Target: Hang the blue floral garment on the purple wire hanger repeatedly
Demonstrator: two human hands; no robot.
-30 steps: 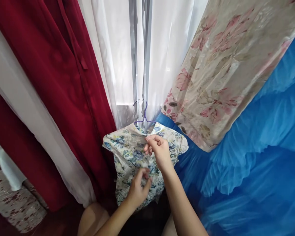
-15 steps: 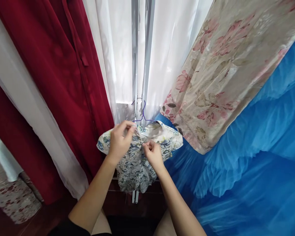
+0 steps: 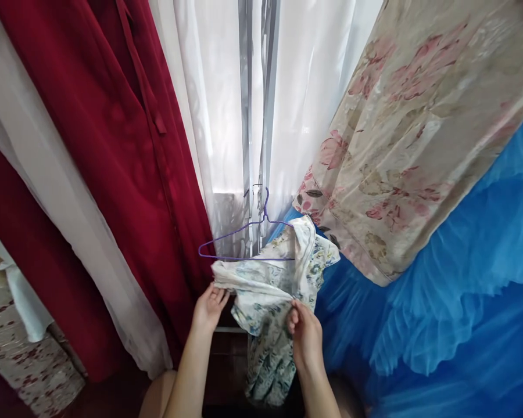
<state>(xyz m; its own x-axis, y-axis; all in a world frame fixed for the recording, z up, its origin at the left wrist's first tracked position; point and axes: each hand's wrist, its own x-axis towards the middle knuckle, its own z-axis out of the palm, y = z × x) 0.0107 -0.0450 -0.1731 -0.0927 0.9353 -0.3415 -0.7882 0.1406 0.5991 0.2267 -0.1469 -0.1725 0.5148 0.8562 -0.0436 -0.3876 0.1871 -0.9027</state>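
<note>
A small floral garment [image 3: 265, 313], white with blue and yellow print, hangs by one shoulder from a purple hanger [image 3: 230, 233]. The hanger's left arm is bare; cloth still covers its right arm. My left hand [image 3: 210, 306] pinches the garment's loose left shoulder edge, below the bare hanger arm. Lower and to the right, my right hand [image 3: 305, 331] is closed on the front edge of the opening. The neckline is pulled wide between both hands. The hanger's hook stands beside the grey metal poles [image 3: 268, 116].
Dark red cloth [image 3: 113, 145] and white sheer cloth hang at left. A beige dress with pink flowers [image 3: 387, 162] and blue ruffled tulle [image 3: 444, 319] hang on the right. White curtains [image 3: 307, 104] cover the back.
The garment's left shoulder has come off the hanger, baring its left arm. Both hands have moved down, drawing the cloth toward me, and the garment hangs lower and skewed.
</note>
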